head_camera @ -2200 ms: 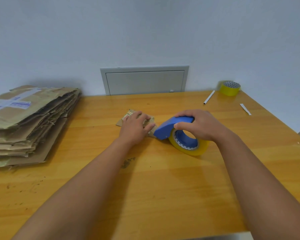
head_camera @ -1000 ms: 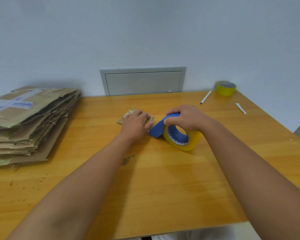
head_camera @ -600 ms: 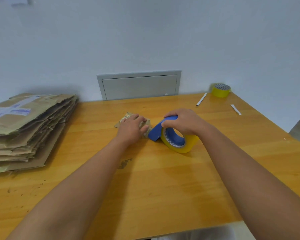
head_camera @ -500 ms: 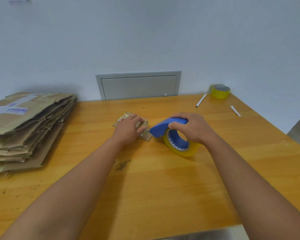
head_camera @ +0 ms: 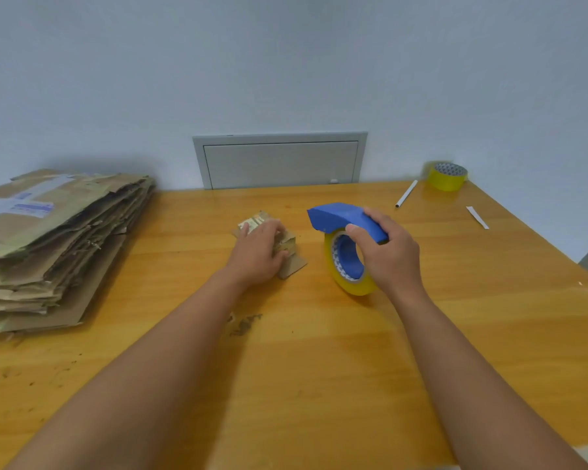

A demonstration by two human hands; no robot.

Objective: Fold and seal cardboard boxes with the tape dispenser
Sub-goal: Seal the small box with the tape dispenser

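Right grip: right hand (head_camera: 389, 256) closed over the blue handle of the tape dispenser (head_camera: 348, 247), thumb on the near side, fingers wrapped across the top.
Left grip: left hand (head_camera: 257, 254) laid flat on the small folded cardboard piece (head_camera: 287, 247), pressing it onto the surface (head_camera: 319, 368); fingers bent over it, not closed around it.
Head view, dispenser position: yellow roll stands upright on the surface, just beside the cardboard and apart from it; blue nose points toward the far left.
Head view, stock: stack of flattened boxes (head_camera: 53, 245) at the left edge, well apart from both hands.
Head view, spare items: spare tape roll (head_camera: 448, 176) and white stick (head_camera: 406, 194) at the far right corner.
Step in hand: likely the sealing step, with the dispenser off the cardboard.
Next move: judged to require bringing the nose onto the cardboard while the left hand pins it.
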